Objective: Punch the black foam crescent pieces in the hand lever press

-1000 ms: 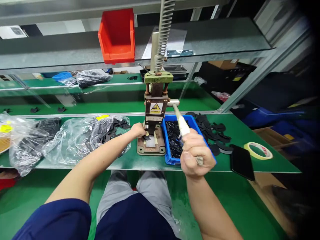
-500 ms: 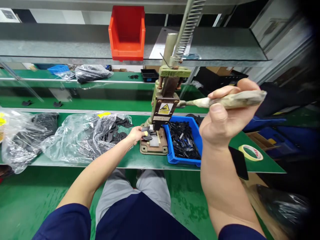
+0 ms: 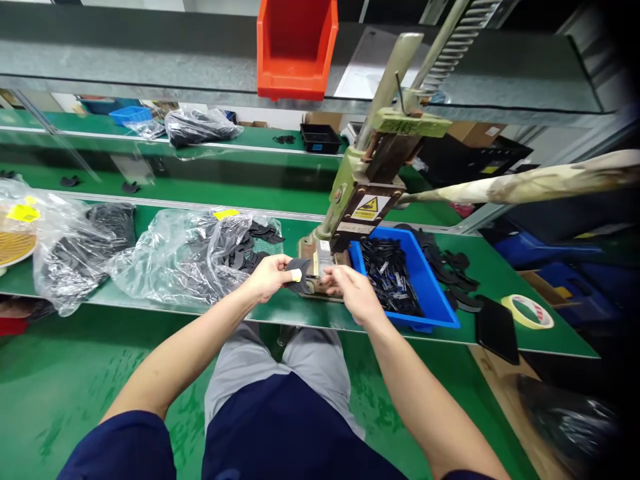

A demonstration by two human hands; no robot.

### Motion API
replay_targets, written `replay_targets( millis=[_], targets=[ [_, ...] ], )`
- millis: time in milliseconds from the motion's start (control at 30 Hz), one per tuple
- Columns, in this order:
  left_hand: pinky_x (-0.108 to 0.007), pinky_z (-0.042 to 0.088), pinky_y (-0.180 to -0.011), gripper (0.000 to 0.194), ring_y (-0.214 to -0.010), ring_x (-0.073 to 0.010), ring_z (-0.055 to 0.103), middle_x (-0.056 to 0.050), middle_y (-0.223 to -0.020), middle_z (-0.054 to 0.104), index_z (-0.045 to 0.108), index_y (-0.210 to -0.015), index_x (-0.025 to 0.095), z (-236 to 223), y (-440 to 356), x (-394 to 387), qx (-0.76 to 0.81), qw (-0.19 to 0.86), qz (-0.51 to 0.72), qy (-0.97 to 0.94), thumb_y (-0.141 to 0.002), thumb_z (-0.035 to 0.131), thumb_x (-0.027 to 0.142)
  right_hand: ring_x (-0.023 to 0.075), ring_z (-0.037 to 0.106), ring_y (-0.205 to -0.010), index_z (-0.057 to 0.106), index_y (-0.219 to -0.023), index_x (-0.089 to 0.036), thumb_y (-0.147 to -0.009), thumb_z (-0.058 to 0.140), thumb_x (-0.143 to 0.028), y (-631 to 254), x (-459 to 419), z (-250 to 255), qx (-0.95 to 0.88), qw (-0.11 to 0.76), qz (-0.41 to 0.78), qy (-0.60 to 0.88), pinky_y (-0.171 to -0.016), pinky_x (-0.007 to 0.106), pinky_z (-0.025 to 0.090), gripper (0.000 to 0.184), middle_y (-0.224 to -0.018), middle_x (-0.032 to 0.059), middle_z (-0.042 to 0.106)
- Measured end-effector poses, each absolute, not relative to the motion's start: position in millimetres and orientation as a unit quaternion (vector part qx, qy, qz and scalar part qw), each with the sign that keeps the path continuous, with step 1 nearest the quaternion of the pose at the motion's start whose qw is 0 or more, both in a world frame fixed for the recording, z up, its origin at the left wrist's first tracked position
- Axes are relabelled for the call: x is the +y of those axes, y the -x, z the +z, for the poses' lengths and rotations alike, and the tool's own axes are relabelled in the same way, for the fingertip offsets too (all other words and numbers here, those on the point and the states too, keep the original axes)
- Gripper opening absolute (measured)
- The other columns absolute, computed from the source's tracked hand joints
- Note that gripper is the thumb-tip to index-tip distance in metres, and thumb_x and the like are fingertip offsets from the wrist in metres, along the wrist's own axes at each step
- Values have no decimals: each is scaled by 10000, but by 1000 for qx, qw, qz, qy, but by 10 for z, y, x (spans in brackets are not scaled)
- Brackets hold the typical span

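Note:
My left hand [image 3: 270, 277] pinches a flat black curved piece [image 3: 299, 283] in front of the hand press [image 3: 367, 200]. A yellow wrap shows at the thumb tip of that hand. My right hand [image 3: 353, 290] is beside the piece, over the press base [image 3: 306, 250], with its fingers drawn together. What those fingers hold, if anything, is too small to make out. The press lever [image 3: 525, 183], wrapped in pale material, sticks out to the right with no hand on it. Just right of the base is a blue bin [image 3: 433, 303] full of small black parts [image 3: 393, 273].
Clear plastic bags [image 3: 160, 260] of black pieces lie on the left of the green bench. More black pieces [image 3: 450, 267], a dark phone-like slab [image 3: 497, 329] and a tape roll [image 3: 527, 312] are at the right. An orange bin [image 3: 295, 80] overhangs the upper shelf [image 3: 150, 57].
My right hand has let go of the press lever and come down to the press base beside my left hand. My left hand still holds the black piece. The view has shifted.

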State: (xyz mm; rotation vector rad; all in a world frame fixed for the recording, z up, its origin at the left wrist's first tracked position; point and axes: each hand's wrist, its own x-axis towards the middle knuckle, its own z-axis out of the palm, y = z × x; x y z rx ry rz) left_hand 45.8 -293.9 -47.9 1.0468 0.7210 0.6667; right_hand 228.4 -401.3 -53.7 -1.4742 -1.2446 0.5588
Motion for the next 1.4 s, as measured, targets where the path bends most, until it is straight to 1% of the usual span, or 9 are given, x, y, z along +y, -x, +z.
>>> replay_targets(
  millis=[200,433,600,800,933,1033,1133,1267,1400],
  targets=[
    [-259,529,-581,398,-586,-133,631,-10,-673,663,621,-760,118,-417,-379,-3105,339,810,249,-408,-525,924,224,209,686,-913,707,-1052,-235,-849,632,-422,-2061,-4043,-660,-568,491,251,612,-880,376,553,286,-1018,67,742],
    [-185,526,-548,164,-576,-108,646,-49,-686,669,612,-726,95,-559,-440,-3308,380,863,213,-254,-703,766,43,141,605,-524,630,-970,-214,-921,497,-471,-1945,-4088,-824,-533,492,292,624,-549,289,497,293,-714,7,670],
    [-191,526,-534,129,-563,-108,637,-39,-662,659,616,-721,108,-602,-546,-3416,410,839,250,-255,-750,721,40,133,544,-463,607,-910,-220,-909,505,-486,-1988,-4053,-891,-502,496,324,630,-484,266,430,284,-565,-42,566],
    [-261,562,-576,319,-570,-126,633,-17,-666,654,616,-745,112,-596,-592,-3364,375,814,299,-328,-606,891,195,134,539,-496,615,-909,-221,-874,528,-540,-2006,-3976,-985,-466,532,346,617,-490,285,454,333,-679,-16,598],
    [-245,551,-583,503,-619,-126,640,-26,-733,672,634,-822,116,-594,-542,-3377,329,812,315,-366,-531,938,393,158,589,-637,630,-966,-213,-850,557,-569,-2025,-3985,-1011,-447,568,330,607,-617,307,508,381,-729,7,621],
    [-248,552,-617,540,-656,-122,633,-26,-774,670,636,-866,125,-622,-498,-3437,315,808,309,-391,-523,941,409,169,619,-730,638,-987,-213,-828,589,-587,-2046,-4022,-1008,-438,585,335,594,-704,323,526,409,-808,32,670],
    [-279,547,-664,405,-692,-143,624,-33,-782,667,648,-859,150,-675,-431,-3467,313,750,325,-483,-618,890,368,185,649,-738,648,-1026,-219,-811,604,-616,-2075,-4072,-1023,-431,587,377,572,-710,350,547,453,-861,55,711],
    [-328,519,-851,102,-869,-194,628,-75,-896,691,734,-882,215,-710,-264,-3443,299,538,376,-693,-808,715,282,184,649,-659,670,-1002,-210,-801,611,-634,-2146,-4126,-1057,-413,581,439,547,-668,363,556,473,-773,47,714],
    [-381,482,-972,167,-1012,-234,635,-113,-1020,727,758,-984,258,-705,-101,-3465,230,432,349,-799,-874,634,268,169,668,-691,682,-911,-207,-710,759,-561,-2188,-4145,-1052,-392,577,477,535,-693,331,557,414,-786,35,726]
  ],
)
